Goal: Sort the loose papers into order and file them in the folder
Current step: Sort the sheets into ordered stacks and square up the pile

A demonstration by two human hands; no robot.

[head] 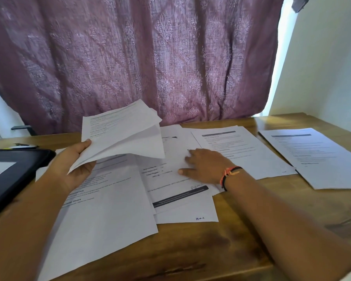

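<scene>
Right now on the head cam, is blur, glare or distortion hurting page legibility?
Head view: daylight beside the curtain blows out white; body text on the loose papers is soft, only some bold headings read; the sheaf in the left hand looks slightly blurred; wide-angle stretches both forearms at the bottom corners.

Left edge is cutting off the black folder [14,175], and print on the loose papers [109,209] is blurring past reading.

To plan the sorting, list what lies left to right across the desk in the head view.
Black folder → left hand → held sheaf of papers → right hand → grey-headed printed sheet → rightmost paper stack.
</scene>
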